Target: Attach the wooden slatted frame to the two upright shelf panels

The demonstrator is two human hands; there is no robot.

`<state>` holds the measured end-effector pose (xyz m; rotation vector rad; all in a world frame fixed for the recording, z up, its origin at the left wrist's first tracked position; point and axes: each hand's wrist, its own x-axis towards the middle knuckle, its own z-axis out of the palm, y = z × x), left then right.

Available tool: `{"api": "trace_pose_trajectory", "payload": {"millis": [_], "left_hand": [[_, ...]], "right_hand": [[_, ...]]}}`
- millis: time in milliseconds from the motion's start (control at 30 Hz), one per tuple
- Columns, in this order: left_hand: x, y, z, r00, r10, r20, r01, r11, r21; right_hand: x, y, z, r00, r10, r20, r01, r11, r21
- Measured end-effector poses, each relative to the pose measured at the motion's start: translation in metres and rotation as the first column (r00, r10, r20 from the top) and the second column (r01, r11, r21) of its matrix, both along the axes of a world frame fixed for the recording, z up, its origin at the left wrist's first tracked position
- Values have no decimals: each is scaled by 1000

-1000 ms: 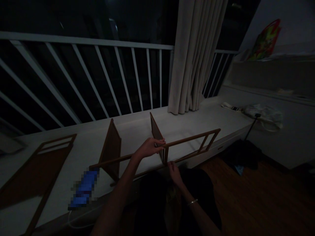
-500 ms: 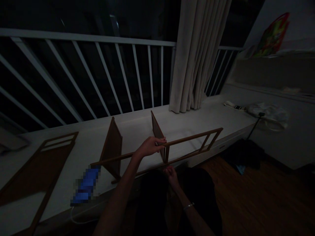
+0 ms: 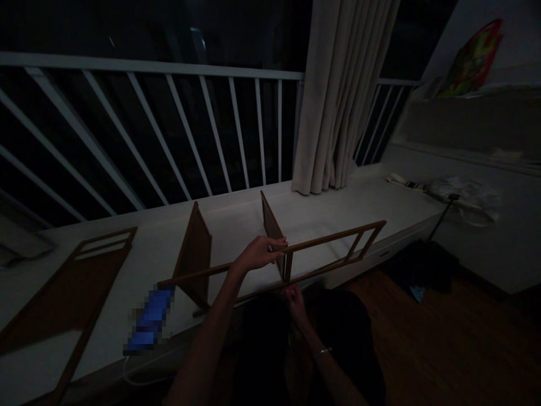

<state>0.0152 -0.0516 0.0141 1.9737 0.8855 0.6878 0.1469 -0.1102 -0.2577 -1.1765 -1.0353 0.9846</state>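
A brown wooden rack frame (image 3: 333,238) lies on its side along the white ledge. Two wooden shelf panels stand upright from it, a wide left one (image 3: 193,248) and a middle one (image 3: 271,220). My left hand (image 3: 260,252) grips the upper rail where it meets the middle panel, thumb and fingers on either side of the joint. Below that joint, my right hand (image 3: 296,303) is closed, its fingertips against the lower rail. Anything small inside those fingers is too dark to make out.
A second wooden frame with a panel (image 3: 80,287) lies flat at left. Beside it is a blurred blue-screened device (image 3: 150,318) with a white cable. A curtain (image 3: 333,113) and white railing (image 3: 236,129) stand behind the ledge (image 3: 325,203). Dark cloth (image 3: 422,268) lies on the floor.
My right hand has risen slightly toward the lower rail. My left hand keeps its grip on the joint, and the view has shifted a little.
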Motion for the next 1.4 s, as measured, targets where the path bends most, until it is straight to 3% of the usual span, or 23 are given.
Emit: {"api": "trace_pose_trajectory", "payload": {"millis": [633,1233,1400], "left_hand": [[0,2,-2,1000,-12,-4,12,1000,-19],[1,2,-3,1000,-16,-5,16,1000,8],[2,0,0,1000,9,-2,-8,1000,6]], "right_hand": [[6,4,6,995,-18,101,19,1000,-7],[4,1,7,999,-31,-14,31,999,-29],[12,-4,8,985,-91,145,90,996,11]]}}
